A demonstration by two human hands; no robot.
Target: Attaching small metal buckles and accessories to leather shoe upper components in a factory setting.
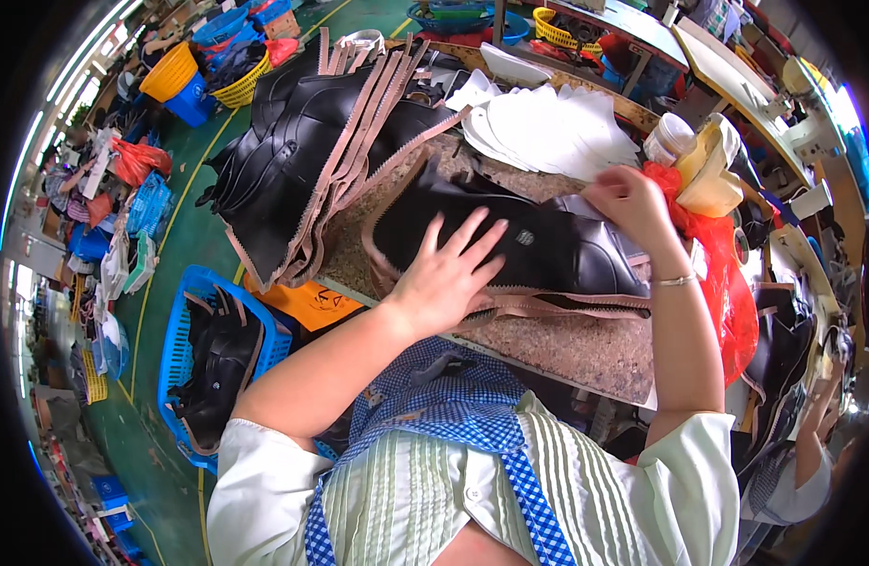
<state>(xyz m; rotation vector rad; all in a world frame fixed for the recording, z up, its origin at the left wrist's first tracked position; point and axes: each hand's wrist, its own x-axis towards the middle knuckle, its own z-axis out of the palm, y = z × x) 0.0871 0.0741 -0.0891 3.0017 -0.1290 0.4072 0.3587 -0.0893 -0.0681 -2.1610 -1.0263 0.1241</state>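
A black leather boot upper [538, 241] with a pinkish toothed edge lies on the speckled worktable [585, 351] in front of me. My left hand [446, 274] rests on it with fingers spread. Over the upper's far right end, my right hand [632, 200] has its fingers bent together; whatever they may hold is hidden. Beside that hand, a greyish shiny patch shows at the upper's end. Just beyond lies a pile of white flat cut pieces [547, 127]. To the left, a stack of similar black uppers [297, 141] overhangs the table edge.
A blue basket [177, 354] with black uppers stands at lower left, next to an orange bag [307, 302]. At right are a red plastic bag [727, 283], a white tub [670, 139] and yellowish foam-like pieces [712, 174]. Another person [793, 481] sits at far right.
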